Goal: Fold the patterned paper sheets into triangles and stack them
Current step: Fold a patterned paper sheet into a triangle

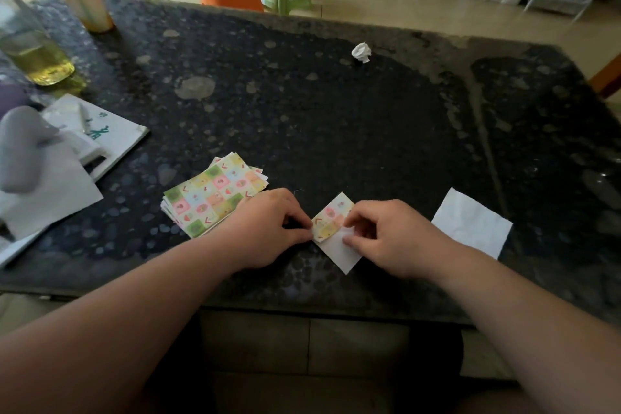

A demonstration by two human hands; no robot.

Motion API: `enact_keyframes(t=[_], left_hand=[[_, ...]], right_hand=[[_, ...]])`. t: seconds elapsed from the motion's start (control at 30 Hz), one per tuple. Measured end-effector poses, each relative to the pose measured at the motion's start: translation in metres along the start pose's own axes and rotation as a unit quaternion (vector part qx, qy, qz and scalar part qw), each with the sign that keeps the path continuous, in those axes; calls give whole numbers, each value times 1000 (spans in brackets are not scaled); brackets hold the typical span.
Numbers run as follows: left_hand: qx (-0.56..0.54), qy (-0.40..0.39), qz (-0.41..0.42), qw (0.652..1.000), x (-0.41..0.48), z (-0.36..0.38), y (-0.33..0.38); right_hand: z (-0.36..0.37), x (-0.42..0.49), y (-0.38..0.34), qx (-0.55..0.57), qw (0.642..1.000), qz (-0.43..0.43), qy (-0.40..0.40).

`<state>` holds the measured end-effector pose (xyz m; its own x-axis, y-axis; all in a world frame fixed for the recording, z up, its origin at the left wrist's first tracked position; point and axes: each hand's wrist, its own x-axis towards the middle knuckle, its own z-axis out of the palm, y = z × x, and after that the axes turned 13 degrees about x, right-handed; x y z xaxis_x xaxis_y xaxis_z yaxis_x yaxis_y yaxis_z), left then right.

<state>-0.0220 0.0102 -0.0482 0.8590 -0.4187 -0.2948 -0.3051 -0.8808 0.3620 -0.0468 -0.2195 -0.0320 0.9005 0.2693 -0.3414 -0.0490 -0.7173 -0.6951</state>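
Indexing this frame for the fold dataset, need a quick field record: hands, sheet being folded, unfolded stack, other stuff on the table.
left hand: pinches the sheet's left corner
right hand: pinches the folded-over flap
sheet: partly folded, patterned flap over white back, low on the table
stack of patterned sheets: flat, unfolded, left of the left hand
white square paper: right of the right hand
crumpled paper: far centre
bottle: far left, yellow liquid inside
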Motion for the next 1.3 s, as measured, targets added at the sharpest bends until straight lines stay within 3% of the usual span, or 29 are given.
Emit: enact_keyframes(t=[0.13,0.4,0.53,0.9,1.03,1.13,1.3], left_hand=[[7,2,1,1000,2,0,0],[-8,16,-4,1000,1,-3,4],[-7,36,-13,999,1,0,5],[8,134,-56,989,-7,20,9],[98,169,-16,981,-24,31,16],[174,140,8,975,-43,41,26],[211,77,30,974,-67,58,40]], right_hand=[[13,5,-4,-64,998,-7,11],[33,12,3,-79,991,-96,50],[34,18,1,5,996,-19,84],[33,26,-22,62,989,101,87],[35,29,-25,67,986,124,90],[34,31,-27,60,984,139,89],[36,35,-33,34,984,153,82]])
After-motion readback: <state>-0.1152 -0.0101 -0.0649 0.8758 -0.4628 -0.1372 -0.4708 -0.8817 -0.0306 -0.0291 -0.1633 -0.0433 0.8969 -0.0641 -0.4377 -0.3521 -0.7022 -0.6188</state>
